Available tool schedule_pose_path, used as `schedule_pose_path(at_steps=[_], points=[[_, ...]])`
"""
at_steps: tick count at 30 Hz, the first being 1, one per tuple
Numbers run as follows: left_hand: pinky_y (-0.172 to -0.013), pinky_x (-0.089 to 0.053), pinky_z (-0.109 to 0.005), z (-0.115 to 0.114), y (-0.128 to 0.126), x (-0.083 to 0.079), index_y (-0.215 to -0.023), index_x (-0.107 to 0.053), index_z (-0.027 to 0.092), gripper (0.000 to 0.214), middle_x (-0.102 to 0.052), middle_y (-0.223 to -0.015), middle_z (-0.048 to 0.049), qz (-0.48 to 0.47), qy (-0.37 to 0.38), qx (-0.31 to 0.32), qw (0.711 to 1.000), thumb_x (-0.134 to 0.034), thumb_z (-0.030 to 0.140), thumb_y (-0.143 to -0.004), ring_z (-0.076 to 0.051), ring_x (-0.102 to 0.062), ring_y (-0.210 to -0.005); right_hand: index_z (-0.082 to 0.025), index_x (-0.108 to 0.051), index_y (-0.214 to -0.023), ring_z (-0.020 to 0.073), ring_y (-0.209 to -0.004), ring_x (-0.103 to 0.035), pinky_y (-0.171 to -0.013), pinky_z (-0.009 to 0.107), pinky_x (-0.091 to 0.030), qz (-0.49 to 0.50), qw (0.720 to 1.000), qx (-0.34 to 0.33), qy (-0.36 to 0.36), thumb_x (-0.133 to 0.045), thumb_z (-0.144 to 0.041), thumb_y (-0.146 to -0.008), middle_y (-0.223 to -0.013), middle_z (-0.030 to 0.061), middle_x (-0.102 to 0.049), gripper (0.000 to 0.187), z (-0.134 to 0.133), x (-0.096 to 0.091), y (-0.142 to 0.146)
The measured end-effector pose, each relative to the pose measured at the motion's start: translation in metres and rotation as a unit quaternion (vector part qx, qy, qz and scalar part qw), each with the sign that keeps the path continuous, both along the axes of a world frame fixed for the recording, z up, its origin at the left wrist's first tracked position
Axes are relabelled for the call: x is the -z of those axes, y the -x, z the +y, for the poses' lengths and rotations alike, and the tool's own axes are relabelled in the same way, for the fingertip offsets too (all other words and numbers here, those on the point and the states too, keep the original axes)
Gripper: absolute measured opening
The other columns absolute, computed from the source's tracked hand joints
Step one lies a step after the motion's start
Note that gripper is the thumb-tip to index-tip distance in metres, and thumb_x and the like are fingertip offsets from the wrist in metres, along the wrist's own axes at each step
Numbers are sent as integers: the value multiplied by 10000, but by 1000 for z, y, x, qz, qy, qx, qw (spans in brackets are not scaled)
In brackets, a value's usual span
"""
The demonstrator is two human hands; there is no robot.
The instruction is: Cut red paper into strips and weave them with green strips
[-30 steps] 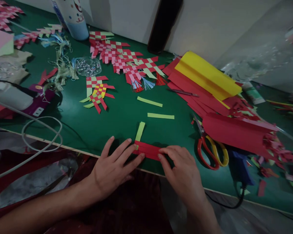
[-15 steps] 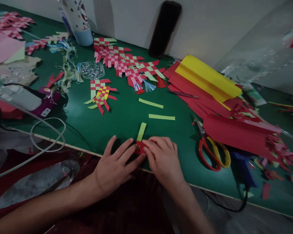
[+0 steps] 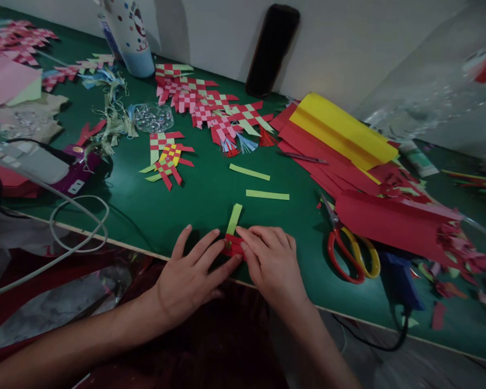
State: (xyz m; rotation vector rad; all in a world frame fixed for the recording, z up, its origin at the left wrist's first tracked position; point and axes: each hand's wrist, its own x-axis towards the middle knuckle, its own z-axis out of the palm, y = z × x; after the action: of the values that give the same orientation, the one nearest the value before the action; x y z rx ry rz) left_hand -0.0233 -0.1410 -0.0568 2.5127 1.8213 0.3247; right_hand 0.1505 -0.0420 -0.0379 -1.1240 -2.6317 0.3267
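Observation:
Close to the table's front edge, red paper strips (image 3: 232,238) lie across a light green paper strip (image 3: 234,218) that sticks out away from me. My left hand (image 3: 193,269) is spread flat, with its fingertips pressing the left side of the red strips to the table. From the other side, my right hand (image 3: 273,260) pinches the red strips between thumb and forefinger. The fingers partly hide how the strips cross. Beyond them lie two loose strips, an upper green strip (image 3: 250,172) and a lower green strip (image 3: 268,195).
Scissors (image 3: 345,254) and a red paper sheet (image 3: 389,224) lie to the right, near yellow paper (image 3: 344,129). Woven paper fish (image 3: 202,113) are piled at the back, by a bottle (image 3: 140,60). A phone (image 3: 272,48) leans on the wall. A white cable (image 3: 71,246) loops on the left.
The right thumb and forefinger have shifted slightly, and more of the red strips shows between my hands. The left hand stays nearly in place.

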Motion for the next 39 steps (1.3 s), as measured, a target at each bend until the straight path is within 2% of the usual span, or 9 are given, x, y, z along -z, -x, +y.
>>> schedule_pose_path(at_steps=[6, 16, 30, 39], points=[[-1172, -44, -613, 0, -1, 1, -1345, -514, 358, 735, -552, -1361, -65, 4, -7, -8, 1000, -792, 548, -692, -302, -412, -1348, -296, -682, -1119, 225, -1023, -516, -834, 408, -356, -11, 999, -19, 27, -496, -121, -908, -1097, 41, -665, 331, 3, -3, 11], [-1178, -63, -579, 0, -1, 1, -1327, -519, 374, 792, -565, -1319, -58, -3, -18, -19, 1000, -820, 587, -626, -297, -417, -1337, -306, -699, -1095, 219, -1012, -511, -839, 402, -350, -3, 999, -20, 35, -506, -145, -914, -1075, 35, -662, 310, 3, -2, 10], [-1180, -49, -577, 0, 1, 1, -1325, -528, 373, 773, -592, -1274, -52, -6, -21, -9, 1000, -813, 586, -639, -294, -433, -1323, -292, -695, -1093, 216, -1018, -522, -844, 404, -352, 16, 999, -12, 43, -501, -227, -950, -1075, 30, -677, 249, 6, 0, 9], [-1161, -116, -598, 1, 1, 2, -1319, -529, 381, 780, -578, -1285, -65, -15, -15, -13, 1000, -819, 589, -625, -309, -439, -1316, -298, -668, -1178, 249, -1085, -478, -847, 426, -344, -47, 998, -30, -11, -495, -79, -861, -1234, 37, -638, 422, 17, -3, 9]])
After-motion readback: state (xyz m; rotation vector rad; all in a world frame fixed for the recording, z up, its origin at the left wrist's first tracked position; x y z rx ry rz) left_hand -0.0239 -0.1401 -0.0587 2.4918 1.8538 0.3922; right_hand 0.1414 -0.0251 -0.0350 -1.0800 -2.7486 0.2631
